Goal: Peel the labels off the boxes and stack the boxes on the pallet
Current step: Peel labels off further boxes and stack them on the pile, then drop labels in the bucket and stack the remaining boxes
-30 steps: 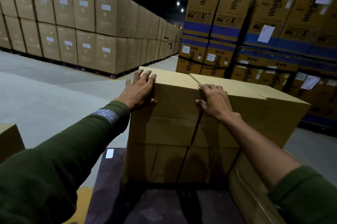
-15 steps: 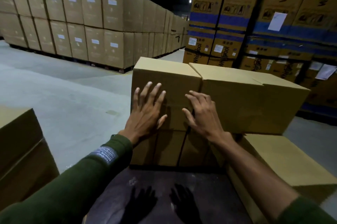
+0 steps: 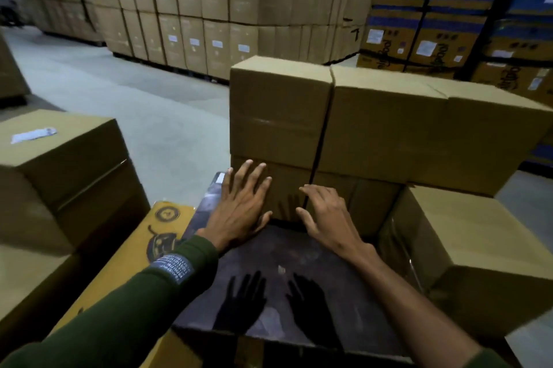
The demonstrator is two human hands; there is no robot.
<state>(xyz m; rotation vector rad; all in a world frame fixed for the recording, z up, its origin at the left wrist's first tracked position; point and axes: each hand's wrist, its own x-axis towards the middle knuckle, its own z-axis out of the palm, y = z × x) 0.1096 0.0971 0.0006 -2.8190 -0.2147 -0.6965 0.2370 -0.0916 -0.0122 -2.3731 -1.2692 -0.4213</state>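
Observation:
Two plain brown boxes stand side by side on a lower row of boxes, the left one (image 3: 278, 110) and the right one (image 3: 389, 125). The stack rests on a dark glossy pallet sheet (image 3: 299, 278). My left hand (image 3: 239, 209) is spread flat, fingers straight, in front of the lower left box (image 3: 284, 197). My right hand (image 3: 326, 215) hovers beside it with relaxed fingers, near the dark gap between the boxes. Neither hand holds anything. Another brown box (image 3: 460, 248) sits on the sheet at the right.
A box with a white label (image 3: 33, 134) on top stands at the left (image 3: 59, 176). A yellow printed carton (image 3: 155, 233) lies by the sheet. Walls of stacked cartons (image 3: 194, 8) and blue-banded boxes (image 3: 434, 8) line the far side of the grey floor (image 3: 134, 116).
Both hands slid down from the top edge of the upper boxes to the lower row. The view has pulled back and tilted down, showing more of the pallet sheet and the labelled box at left.

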